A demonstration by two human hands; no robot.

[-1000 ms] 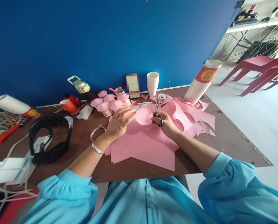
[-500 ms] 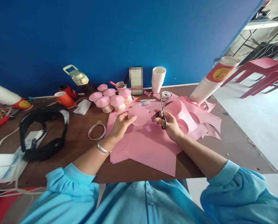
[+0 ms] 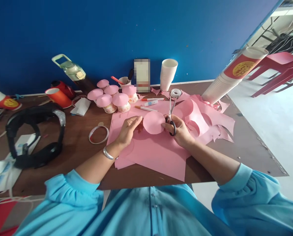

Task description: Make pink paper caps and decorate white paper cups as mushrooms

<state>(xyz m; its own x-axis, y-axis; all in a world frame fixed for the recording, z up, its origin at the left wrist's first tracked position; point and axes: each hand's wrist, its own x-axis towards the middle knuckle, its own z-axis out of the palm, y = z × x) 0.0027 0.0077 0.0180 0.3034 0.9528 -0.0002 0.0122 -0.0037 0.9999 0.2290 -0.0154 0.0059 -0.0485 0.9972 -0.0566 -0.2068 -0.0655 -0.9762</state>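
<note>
A pink paper circle (image 3: 154, 123) is held up over the pink paper sheets (image 3: 158, 154) on the table. My right hand (image 3: 179, 130) grips the scissors (image 3: 171, 122), blades pointing away from me, and pinches the circle's right edge. Just left of the circle is my left hand (image 3: 130, 129), its thumb and fingers apart and nothing between them; some fingertips are dim behind. Beyond the circle lie a glue tube (image 3: 150, 103) and markers.
Several small cups with pink cone tops (image 3: 120, 99) stand behind at left. Cut pink scraps (image 3: 205, 121) spread to the right. White cup stacks (image 3: 168, 75), a tape ring (image 3: 98, 134), a bottle (image 3: 74, 72) and a black headset (image 3: 35, 137) surround the work area.
The paper circle has moved right, out of my left hand's pinch and into my right hand's fingers beside the scissors. My left hand has opened. The camera view has shifted slightly.
</note>
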